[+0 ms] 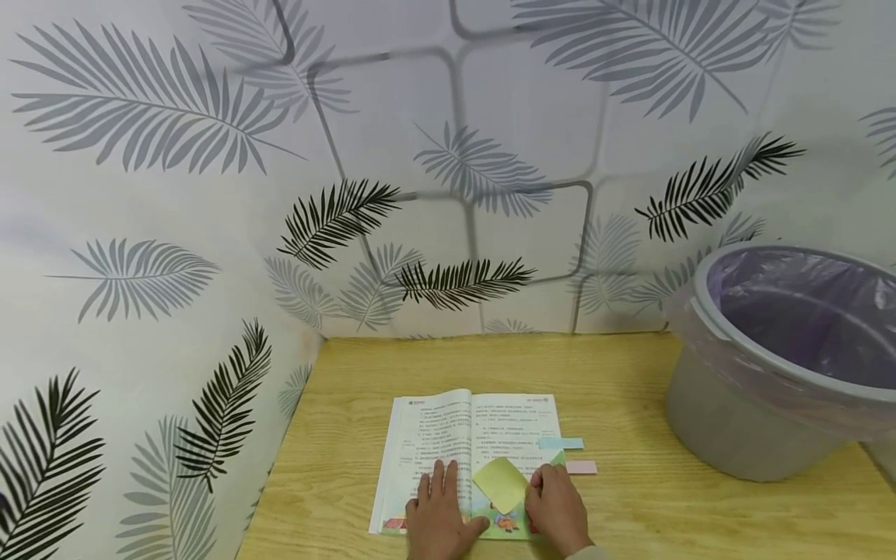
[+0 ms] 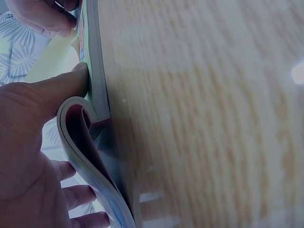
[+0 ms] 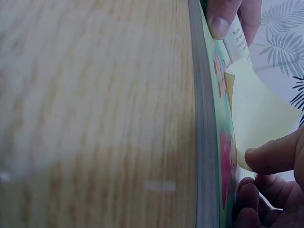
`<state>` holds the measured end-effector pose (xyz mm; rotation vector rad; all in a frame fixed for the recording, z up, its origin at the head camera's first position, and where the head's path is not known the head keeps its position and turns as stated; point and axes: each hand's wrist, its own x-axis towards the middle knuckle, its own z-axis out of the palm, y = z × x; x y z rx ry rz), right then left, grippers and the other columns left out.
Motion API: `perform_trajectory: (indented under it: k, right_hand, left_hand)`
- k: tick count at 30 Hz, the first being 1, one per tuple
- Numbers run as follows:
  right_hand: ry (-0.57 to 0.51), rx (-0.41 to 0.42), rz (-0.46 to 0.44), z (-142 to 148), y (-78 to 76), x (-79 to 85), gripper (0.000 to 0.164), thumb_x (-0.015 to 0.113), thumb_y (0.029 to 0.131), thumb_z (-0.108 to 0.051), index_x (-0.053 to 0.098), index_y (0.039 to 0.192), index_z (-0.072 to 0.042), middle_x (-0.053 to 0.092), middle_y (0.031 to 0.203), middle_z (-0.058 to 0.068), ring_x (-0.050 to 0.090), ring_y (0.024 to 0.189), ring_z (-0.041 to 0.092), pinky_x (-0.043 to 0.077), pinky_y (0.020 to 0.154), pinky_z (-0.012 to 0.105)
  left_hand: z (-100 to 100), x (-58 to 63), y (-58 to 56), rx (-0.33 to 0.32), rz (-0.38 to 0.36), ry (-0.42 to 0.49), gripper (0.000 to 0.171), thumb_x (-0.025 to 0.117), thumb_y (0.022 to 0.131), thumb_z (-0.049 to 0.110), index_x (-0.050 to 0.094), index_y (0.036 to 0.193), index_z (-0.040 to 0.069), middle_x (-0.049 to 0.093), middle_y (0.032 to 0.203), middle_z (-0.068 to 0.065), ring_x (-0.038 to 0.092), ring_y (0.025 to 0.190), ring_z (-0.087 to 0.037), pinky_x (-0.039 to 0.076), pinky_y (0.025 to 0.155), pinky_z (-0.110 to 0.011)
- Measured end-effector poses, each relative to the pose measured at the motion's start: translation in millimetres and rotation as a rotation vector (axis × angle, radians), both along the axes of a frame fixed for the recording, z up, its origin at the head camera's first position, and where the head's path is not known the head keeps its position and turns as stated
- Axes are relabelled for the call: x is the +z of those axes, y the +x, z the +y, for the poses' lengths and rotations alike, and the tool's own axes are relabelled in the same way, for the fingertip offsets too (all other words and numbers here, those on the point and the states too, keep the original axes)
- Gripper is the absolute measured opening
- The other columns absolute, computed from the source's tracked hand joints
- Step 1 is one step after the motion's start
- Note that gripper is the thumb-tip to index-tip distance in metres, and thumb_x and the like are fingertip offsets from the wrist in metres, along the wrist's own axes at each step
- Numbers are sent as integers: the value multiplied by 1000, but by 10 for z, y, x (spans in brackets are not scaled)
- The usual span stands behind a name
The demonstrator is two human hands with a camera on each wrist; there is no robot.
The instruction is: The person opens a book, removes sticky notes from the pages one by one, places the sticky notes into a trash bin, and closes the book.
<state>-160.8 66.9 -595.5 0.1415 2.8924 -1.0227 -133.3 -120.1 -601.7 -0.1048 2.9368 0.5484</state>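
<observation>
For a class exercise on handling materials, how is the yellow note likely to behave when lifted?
The yellow note will probably flex, since it curves in the right wrist view. It is likely light, looking like thin paper. It may crease where the right hand pinches its edge.

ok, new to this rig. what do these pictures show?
No machine: a person's bare left hand and bare right hand. The wide picture is from a head camera; the close ones, from one on each wrist. On the yellow wood-grain table lies an open paper book with a pale blue strip and a pink strip past its right edge; a round grey bin lined with purple plastic stands to the right. The left hand rests on the book; the right hand pinches a square yellow paper note.
</observation>
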Motion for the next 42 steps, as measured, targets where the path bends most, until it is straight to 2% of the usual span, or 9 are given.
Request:
perform_trajectory:
  k: [19, 29, 42]
  right_hand:
    - [-39, 14, 46, 17, 13, -42, 10, 60, 78, -7, 52, 74, -12, 46, 80, 3, 43, 66, 15, 36, 56, 29]
    - [-59, 21, 20, 31, 16, -24, 10, 61, 79, -7, 53, 75, -11, 46, 80, 4, 44, 67, 15, 37, 59, 30]
    - [-165, 26, -13, 88, 33, -11, 10, 61, 77, -12, 53, 81, -8, 50, 82, 4, 46, 73, 17, 39, 63, 32]
  left_hand:
    - [12, 25, -10, 7, 0, 12, 99, 69, 72, 63, 32, 147, 11, 32, 153, -18, 31, 136, -43, 35, 93, -65]
    - [10, 48, -3, 6, -9, 13, 99, 68, 72, 65, 32, 147, 11, 32, 153, -18, 32, 135, -44, 35, 93, -65]
    - [-10, 42, -5, -7, -12, -1, 100, 66, 72, 68, 32, 147, 12, 34, 152, -17, 33, 134, -43, 37, 92, -64]
